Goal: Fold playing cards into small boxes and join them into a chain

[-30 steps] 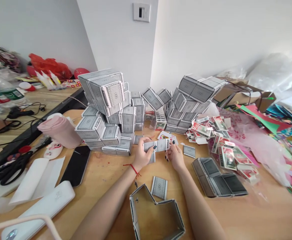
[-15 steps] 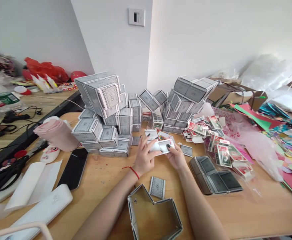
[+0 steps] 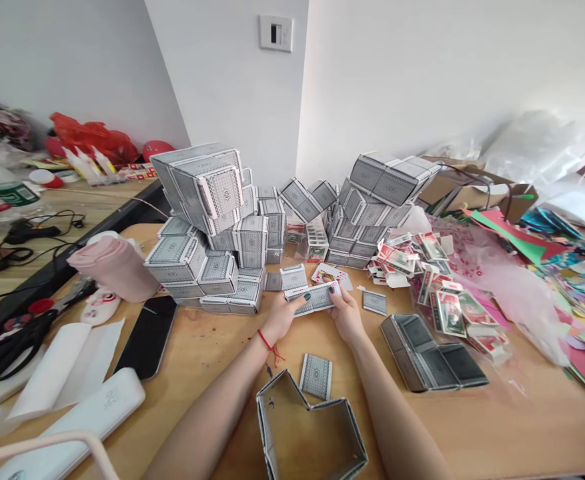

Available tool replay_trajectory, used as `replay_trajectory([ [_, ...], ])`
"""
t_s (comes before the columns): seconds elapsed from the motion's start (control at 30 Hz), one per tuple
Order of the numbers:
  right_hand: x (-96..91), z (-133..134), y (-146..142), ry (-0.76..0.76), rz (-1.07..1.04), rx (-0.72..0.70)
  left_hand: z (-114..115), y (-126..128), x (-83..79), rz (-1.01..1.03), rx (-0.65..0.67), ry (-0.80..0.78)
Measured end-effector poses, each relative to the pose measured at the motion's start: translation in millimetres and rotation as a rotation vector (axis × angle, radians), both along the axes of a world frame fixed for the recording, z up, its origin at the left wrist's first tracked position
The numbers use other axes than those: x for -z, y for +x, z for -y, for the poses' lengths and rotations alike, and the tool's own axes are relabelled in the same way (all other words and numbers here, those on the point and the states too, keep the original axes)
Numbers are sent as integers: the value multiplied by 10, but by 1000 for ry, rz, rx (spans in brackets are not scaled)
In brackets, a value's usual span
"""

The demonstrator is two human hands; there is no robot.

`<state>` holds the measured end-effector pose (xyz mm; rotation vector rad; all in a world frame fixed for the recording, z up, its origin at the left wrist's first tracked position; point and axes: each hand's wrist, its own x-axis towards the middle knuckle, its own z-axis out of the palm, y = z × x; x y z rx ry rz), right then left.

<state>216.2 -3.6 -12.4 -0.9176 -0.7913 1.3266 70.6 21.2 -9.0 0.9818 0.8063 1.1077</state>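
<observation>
Between my two hands I hold a strip of grey-patterned playing cards (image 3: 317, 298), back side up. My left hand (image 3: 283, 317) pinches its left end with the thumb on top. The right end is gripped by my right hand (image 3: 346, 312). Just beyond lie a folded grey card piece (image 3: 293, 277) and loose face-up cards (image 3: 331, 275). Close to my forearms stands an open, notched frame made of cards (image 3: 312, 404), and a card piece (image 3: 316, 375) lies against its far side. Another card (image 3: 374, 302) rests right of my right hand.
Stacked card boxes rise at the left (image 3: 197, 200) and right (image 3: 372, 200). A dark card form (image 3: 432, 353) and red-white card packs (image 3: 447, 310) lie rightward. Leftward are a phone (image 3: 147, 337), pink cup (image 3: 117, 267), scissors (image 3: 27, 343) and white power bank (image 3: 82, 420).
The strip has turned from pale side up to patterned back up. My left hand has moved from over the strip to its left end, its thumb now on top.
</observation>
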Motion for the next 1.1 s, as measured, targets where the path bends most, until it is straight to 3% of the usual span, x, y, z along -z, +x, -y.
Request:
replay_trajectory([
  [0.23, 41, -15, 12, 105, 473, 139, 8, 22, -7, -57, -31, 5],
  [0.33, 5, 13, -13, 90, 557, 198, 7, 21, -7, -91, -55, 9],
  [0.4, -35, 26, -37, 58, 455, 170, -7, 6, -6, -70, -66, 9],
  [0.53, -144, 31, -69, -18, -104, -141, -41, -29, -14, 8, -14, -7],
  [0.63, -206, 36, -79, -33, -337, -266, -38, -32, -29, -4, 3, -3],
  [0.87, -230, 69, -122, -41, -404, -334, -1, -10, -54, -37, -21, -4],
  [1.1, -135, 58, -147, -4, -315, -244, 6, -12, -73, -43, -27, 31],
])
